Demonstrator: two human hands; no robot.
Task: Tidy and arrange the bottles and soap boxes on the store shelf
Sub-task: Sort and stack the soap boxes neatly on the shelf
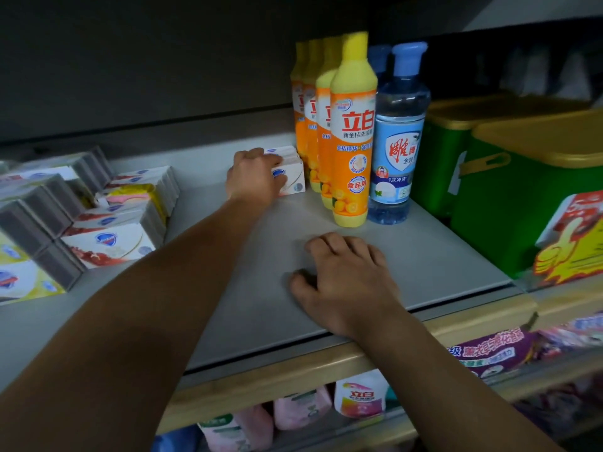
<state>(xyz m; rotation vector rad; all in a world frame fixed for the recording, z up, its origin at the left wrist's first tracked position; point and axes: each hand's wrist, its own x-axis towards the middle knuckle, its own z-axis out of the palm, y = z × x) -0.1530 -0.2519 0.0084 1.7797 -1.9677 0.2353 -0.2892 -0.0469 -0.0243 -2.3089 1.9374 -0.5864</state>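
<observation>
A row of orange dish-soap bottles (352, 138) with yellow caps stands at the back of the grey shelf (248, 295). Two clear bottles with blue caps (396, 148) stand just right of them. My left hand (253, 179) reaches to the back and grips a white soap box (292, 176) that sits in a short row against the orange bottles. My right hand (344, 282) rests palm-down on the bare shelf near its front edge, fingers loosely bent, holding nothing. A jumbled pile of white, red and yellow soap boxes (107, 220) lies at the left.
Green bins with yellow lids (509, 177) fill the shelf's right side, with a red and yellow promo sign (574, 243) in front. Below the wooden shelf edge (326, 370) sit pink refill pouches (303, 406) and purple packs (496, 353).
</observation>
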